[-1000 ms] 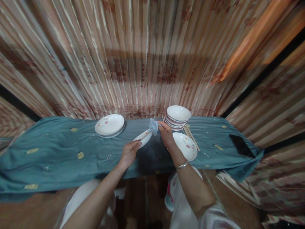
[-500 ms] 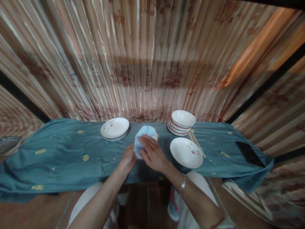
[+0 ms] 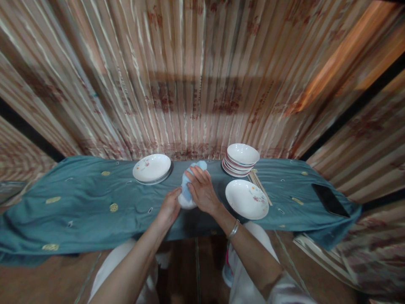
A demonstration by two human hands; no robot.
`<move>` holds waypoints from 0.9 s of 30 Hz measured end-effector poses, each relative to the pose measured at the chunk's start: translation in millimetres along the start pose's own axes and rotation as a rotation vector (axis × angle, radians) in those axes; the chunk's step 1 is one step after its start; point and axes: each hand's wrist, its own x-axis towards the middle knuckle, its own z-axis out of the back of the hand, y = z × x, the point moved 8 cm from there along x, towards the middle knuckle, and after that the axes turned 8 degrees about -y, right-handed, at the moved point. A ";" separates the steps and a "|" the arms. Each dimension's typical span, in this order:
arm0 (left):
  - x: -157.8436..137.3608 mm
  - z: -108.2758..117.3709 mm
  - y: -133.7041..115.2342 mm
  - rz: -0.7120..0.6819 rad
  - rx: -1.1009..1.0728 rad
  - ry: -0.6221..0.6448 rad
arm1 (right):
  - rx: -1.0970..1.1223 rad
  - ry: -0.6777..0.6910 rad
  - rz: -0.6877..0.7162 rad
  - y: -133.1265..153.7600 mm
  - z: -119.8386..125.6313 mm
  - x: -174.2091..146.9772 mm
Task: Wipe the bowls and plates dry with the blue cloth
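Over the middle of the table, my right hand (image 3: 203, 188) presses a light blue cloth (image 3: 187, 188) against a white dish (image 3: 187, 203). My left hand (image 3: 170, 207) is closed on the dish's left edge. Cloth and fingers cover most of the dish, so I cannot tell whether it is a plate or a bowl. To the right of my right hand lies a white plate (image 3: 247, 199) with a flower print. Behind it stands a stack of bowls (image 3: 243, 154) with red bands. Left of the cloth is a small stack of flowered plates (image 3: 152, 167).
Chopsticks (image 3: 260, 185) lie beside the bowls and the right plate. A black phone (image 3: 330, 200) rests near the table's right end. A wrinkled teal tablecloth (image 3: 91, 211) covers the table, and a patterned curtain (image 3: 196, 76) hangs behind it.
My right hand has shifted slightly up with the blue cloth, which is now more bunched. The left hand's grip on the dish has turned a little. The view has tilted slightly.
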 end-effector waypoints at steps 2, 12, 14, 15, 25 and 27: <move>-0.1 0.2 1.0 0.010 -0.020 -0.011 | 0.037 -0.042 -0.031 -9.1 0.9 1.0; 7.7 11.3 6.4 0.091 -0.106 -0.054 | 0.221 -0.182 -0.128 -42.9 -5.6 6.4; 8.6 13.7 6.1 0.111 -0.123 -0.062 | 0.244 -0.180 -0.154 -49.1 -8.4 8.0; 8.6 14.8 5.7 0.123 -0.131 -0.071 | 0.257 -0.180 -0.172 -52.8 -10.0 8.5; 1.0 18.4 2.9 0.242 -0.205 -0.211 | 0.451 -0.202 -0.398 -90.2 -30.2 0.3; -0.7 16.9 2.6 0.259 -0.211 -0.213 | 0.488 -0.201 -0.451 -97.2 -35.6 -2.7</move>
